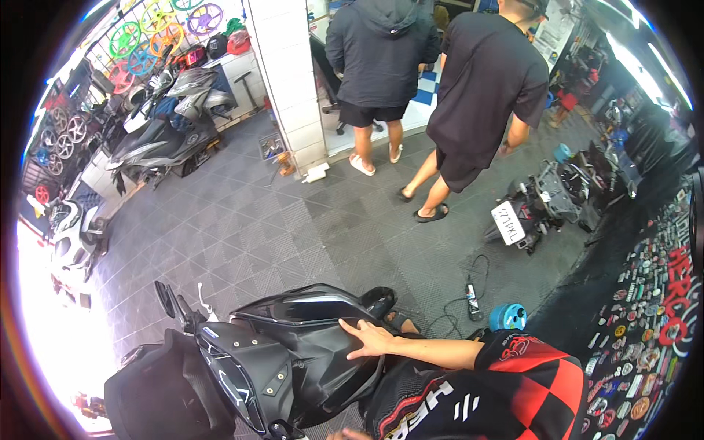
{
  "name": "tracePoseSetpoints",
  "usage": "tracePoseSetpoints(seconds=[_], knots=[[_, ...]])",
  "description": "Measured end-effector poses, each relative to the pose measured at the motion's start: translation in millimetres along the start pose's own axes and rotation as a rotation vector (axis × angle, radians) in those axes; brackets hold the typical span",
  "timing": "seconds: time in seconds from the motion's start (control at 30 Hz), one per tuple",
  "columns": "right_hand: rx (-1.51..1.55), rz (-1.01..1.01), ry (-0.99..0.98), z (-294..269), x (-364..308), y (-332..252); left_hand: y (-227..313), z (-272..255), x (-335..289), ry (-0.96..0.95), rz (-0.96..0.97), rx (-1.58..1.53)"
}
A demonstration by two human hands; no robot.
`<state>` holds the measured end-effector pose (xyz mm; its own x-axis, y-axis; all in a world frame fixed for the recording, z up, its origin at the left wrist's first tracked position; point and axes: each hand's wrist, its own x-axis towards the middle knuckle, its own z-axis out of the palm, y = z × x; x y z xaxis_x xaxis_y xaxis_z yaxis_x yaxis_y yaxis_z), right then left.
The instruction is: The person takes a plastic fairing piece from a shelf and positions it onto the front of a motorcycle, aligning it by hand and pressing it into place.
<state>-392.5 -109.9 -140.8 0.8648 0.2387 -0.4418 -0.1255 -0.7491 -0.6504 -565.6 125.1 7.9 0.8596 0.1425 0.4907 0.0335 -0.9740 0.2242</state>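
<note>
A black scooter [315, 367] with matte and glossy body panels stands close in front of me. My right hand [364, 341] lies on its dark front panel, fingers spread flat and thumb apart, holding nothing. At the very bottom edge, a small part of my left hand [348, 434] shows beside the scooter; its fingers are mostly cut off. Several bolts [279, 378] are visible on the bodywork. A mirror [166, 299] and a silver lever [204, 299] rise on the scooter's far side. Left of them is a broad black seat-like part [161, 389].
A corded black tool [473, 297] and a blue round container [507, 317] lie on the tiled floor [257, 220]. Two people [385, 59] [488, 81] stand near a doorway. A partly stripped motorcycle [546, 198] is right; scooters [172, 136] are left. A sticker-covered wall [631, 330] borders the right.
</note>
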Motion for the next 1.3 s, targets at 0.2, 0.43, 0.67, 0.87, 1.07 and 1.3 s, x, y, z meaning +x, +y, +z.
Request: tracePoseSetpoints(seconds=[0.2, 0.43, 0.67, 0.87, 1.07, 1.3], knots=[[0.019, -0.015, -0.004, 4, 5, -7, -121, 27, -22, 0.364, -0.231, 0.231], [0.024, -0.052, 0.103, 19, 3, 9, -192, 4, -11, -0.234, -0.366, 0.29], [0.032, 0.05, 0.042, 21, -1, -6, -251, 13, -4, -0.215, -0.34, 0.162], [0.066, -0.019, 0.097, 11, -6, 3, -154, 37, -77, 0.173, -0.247, 0.184], [0.142, -0.065, -0.023, 19, 14, 27, -56, 102, -10, -0.299, -0.334, 0.022], [0.127, -0.119, 0.007, 23, 16, 30, -72, 156, 47, -0.306, -0.432, 0.114]])
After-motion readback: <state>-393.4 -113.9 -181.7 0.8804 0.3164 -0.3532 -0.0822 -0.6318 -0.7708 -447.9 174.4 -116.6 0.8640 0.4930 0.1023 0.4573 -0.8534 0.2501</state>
